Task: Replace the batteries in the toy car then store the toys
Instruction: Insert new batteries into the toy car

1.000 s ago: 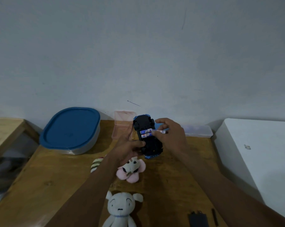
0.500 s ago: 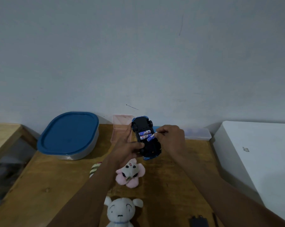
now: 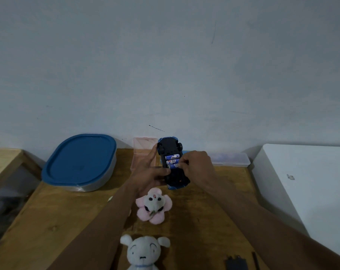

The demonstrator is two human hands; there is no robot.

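Toy car [image 3: 170,147] is belly-up, held above the far-middle of the wooden table [image 3: 194,230], nose end toward the wall. Battery bay is open with 3 AA batteries [image 3: 172,157] side by side across it. Left hand [image 3: 149,172] grips the car's side, fingers wrapped, thumb lying over the underside. Right hand [image 3: 198,164] pinches the end of the nearest battery [image 3: 173,166] with its fingertips.

Step looks like seating the last cell. Push the spring end in first, then press flat. Check polarity against its neighbour and keep the left grip firm so the chassis doesn't rock.

A black piece [image 3: 236,263] lies at the near edge, probably the bay cover; it goes on next.

Counts:
- 1 car
- 3 batteries
- 2 plush toys: pink plush [image 3: 153,205] and white plush [image 3: 143,252]
- 1 blue-lidded container [image 3: 79,160]
- 2 small clear boxes: pink box [image 3: 143,149] and long clear box [image 3: 231,159]
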